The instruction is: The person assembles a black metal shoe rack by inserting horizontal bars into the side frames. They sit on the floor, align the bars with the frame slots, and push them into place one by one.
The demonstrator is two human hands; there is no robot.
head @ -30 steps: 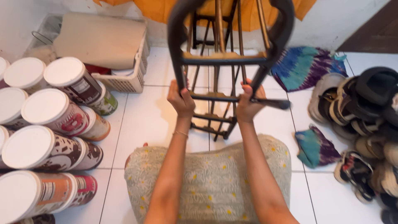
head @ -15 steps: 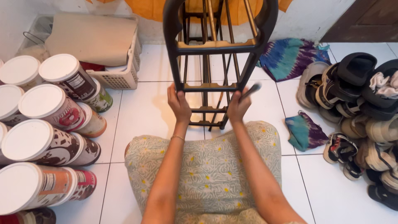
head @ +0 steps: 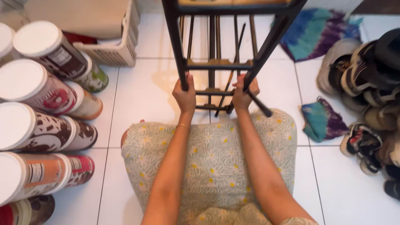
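2 hands, my left hand (head: 184,96) and right hand (head: 243,92), stay clenched on the black metal rack (head: 227,64), now lowered upright to the white tiled floor (head: 141,91) at 12 o'clock from my lap, feet apparently seated.

Bare white tiles (head: 141,89) left of the rack (head: 225,62); canisters (head: 37,87) and shoes (head: 366,91) crowd both sides.
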